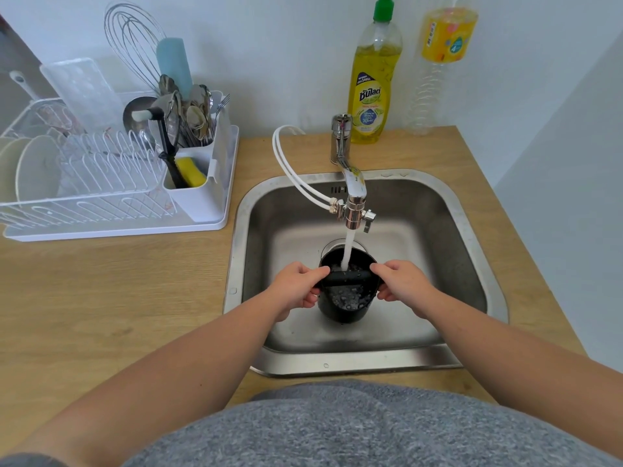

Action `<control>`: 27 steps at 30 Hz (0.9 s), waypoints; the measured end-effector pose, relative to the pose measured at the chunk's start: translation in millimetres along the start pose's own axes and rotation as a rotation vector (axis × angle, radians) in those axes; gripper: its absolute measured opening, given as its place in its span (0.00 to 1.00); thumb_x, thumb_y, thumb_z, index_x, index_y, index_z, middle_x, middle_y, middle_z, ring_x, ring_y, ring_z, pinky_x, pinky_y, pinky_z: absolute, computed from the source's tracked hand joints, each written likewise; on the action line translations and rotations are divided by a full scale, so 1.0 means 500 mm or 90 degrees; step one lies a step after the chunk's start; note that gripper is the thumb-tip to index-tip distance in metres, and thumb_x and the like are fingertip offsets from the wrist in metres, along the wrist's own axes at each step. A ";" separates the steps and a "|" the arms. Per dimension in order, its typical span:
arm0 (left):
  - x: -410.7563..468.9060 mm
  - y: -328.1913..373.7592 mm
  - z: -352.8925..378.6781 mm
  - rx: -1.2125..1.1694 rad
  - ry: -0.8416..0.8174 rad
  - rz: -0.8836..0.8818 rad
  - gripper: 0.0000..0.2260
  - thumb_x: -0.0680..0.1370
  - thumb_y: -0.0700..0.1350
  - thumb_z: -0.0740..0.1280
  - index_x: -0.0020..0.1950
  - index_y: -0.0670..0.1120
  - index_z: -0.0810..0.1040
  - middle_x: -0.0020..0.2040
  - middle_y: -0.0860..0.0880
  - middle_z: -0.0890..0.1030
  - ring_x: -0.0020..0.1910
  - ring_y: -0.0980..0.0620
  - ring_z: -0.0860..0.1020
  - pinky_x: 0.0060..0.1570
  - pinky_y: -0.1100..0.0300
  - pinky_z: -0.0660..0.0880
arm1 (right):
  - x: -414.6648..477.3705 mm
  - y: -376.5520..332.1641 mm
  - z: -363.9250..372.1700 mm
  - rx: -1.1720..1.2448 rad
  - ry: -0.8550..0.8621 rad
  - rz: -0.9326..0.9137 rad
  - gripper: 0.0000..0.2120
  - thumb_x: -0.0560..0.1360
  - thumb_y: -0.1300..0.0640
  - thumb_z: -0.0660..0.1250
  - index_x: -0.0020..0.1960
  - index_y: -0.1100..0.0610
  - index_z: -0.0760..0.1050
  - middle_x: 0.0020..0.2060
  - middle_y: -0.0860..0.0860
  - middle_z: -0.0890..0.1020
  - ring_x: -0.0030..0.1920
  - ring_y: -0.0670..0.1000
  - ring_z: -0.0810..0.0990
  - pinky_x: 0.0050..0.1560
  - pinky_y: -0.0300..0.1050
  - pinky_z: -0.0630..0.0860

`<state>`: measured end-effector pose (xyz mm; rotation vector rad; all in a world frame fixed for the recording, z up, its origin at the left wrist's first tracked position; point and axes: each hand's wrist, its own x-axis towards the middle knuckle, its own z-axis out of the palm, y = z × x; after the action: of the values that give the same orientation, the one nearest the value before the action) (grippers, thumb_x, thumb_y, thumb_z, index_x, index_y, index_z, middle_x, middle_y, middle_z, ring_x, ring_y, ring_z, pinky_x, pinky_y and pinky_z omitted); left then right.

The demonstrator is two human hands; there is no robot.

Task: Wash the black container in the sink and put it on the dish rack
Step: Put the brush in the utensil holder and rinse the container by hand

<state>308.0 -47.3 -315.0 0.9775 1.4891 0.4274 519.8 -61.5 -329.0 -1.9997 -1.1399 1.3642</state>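
Clearly the washing is underway and not finished: the black container (347, 291) is held low inside the steel sink (472, 251), upright with its mouth facing up, and the stream from the faucet (354, 193) falls straight into it. Water and bubbles show in the bottom of it, so I judge this to be the rinsing step. No sponge is in use; the yellow sponge (190, 171) sits in the caddy of the dish rack (118, 227), and the dish soap bottle (372, 85) stands untouched behind the tap. Whether soap has gone in cannot be told.

What is left, as far as I can judge: emptying the container, shutting off the water, and carrying it to the rack, which stands on the wooden surface (135, 298) well to the left of the sink and already holds plates and utensils.

The left hand (296, 288) is curled closed on the container's left rim, fingers wrapping its outer wall and thumb at the black bar that crosses its mouth. The right hand (403, 284) grips the right side the same way. The container thus sits between the two hands, touching both.
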 end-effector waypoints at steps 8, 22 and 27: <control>0.003 -0.010 -0.017 0.039 0.010 0.053 0.13 0.74 0.46 0.70 0.50 0.41 0.70 0.39 0.42 0.79 0.31 0.50 0.76 0.38 0.58 0.79 | 0.005 -0.013 -0.001 0.060 -0.077 0.008 0.09 0.78 0.52 0.63 0.51 0.57 0.78 0.41 0.55 0.82 0.38 0.52 0.80 0.43 0.43 0.76; 0.021 -0.007 -0.025 0.425 0.170 0.409 0.14 0.72 0.49 0.72 0.44 0.49 0.67 0.38 0.50 0.75 0.35 0.51 0.73 0.35 0.55 0.71 | 0.070 -0.040 0.019 0.358 -0.140 0.160 0.21 0.77 0.71 0.56 0.65 0.55 0.72 0.46 0.54 0.81 0.42 0.54 0.80 0.44 0.48 0.76; 0.022 -0.003 -0.032 0.558 0.195 0.519 0.09 0.74 0.46 0.69 0.45 0.46 0.69 0.43 0.49 0.75 0.39 0.49 0.74 0.38 0.51 0.76 | 0.082 -0.059 0.036 0.364 -0.130 0.151 0.27 0.75 0.74 0.52 0.66 0.51 0.71 0.40 0.53 0.84 0.35 0.52 0.81 0.46 0.52 0.76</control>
<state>293.6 -35.0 -320.0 2.3292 1.5081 0.5128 498.9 -12.4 -336.0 -1.6348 -0.5031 1.8002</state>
